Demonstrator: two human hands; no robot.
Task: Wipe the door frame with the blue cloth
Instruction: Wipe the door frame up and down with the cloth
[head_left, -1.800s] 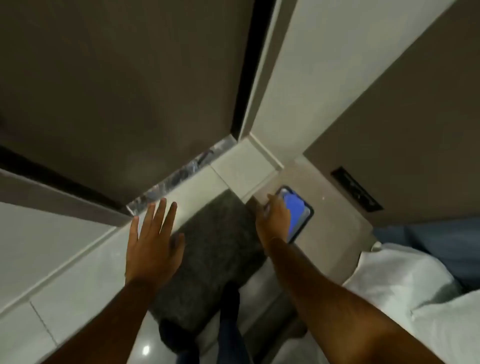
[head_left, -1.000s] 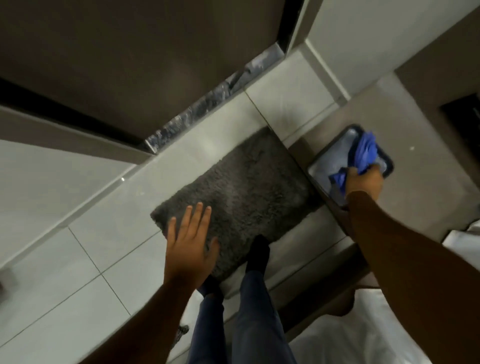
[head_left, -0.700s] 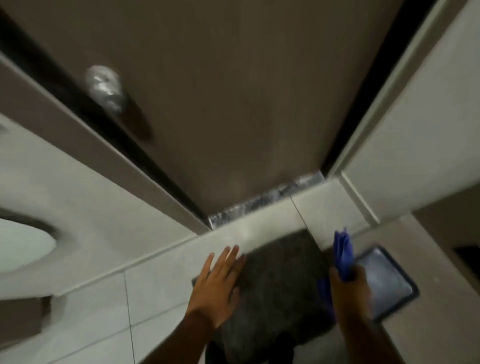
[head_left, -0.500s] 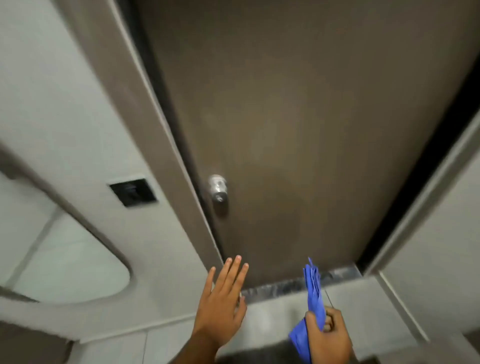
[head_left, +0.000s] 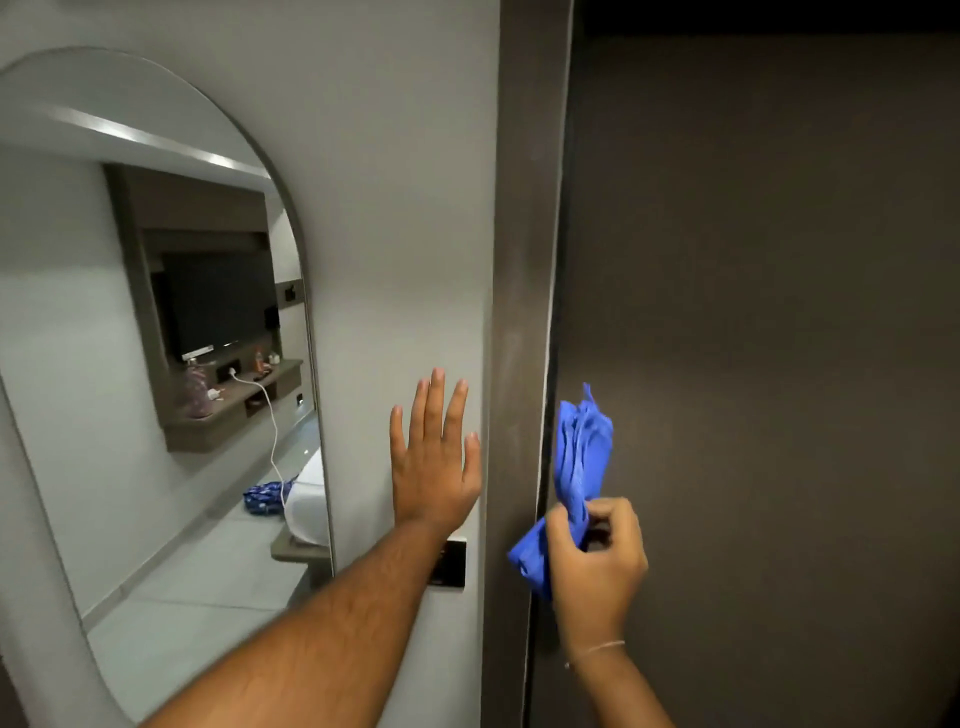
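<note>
The brown door frame (head_left: 524, 270) runs upright through the middle of the view, with the dark brown door (head_left: 753, 338) to its right. My right hand (head_left: 597, 566) is shut on the bunched blue cloth (head_left: 579, 457), held upright in front of the door's left edge, just right of the frame; I cannot tell if the cloth touches it. My left hand (head_left: 434, 457) is open, fingers spread and pointing up, in front of the white wall (head_left: 395, 208) just left of the frame.
A tall arched mirror (head_left: 156, 364) hangs on the wall at the left and reflects a room with a television and a shelf. A small dark switch plate (head_left: 451, 564) sits on the wall below my left hand, partly hidden by my forearm.
The view has swung up from the floor and doormat to the wall and door. My right hand took the blue cloth from the tray and raised it beside the frame; my left hand rose too.
</note>
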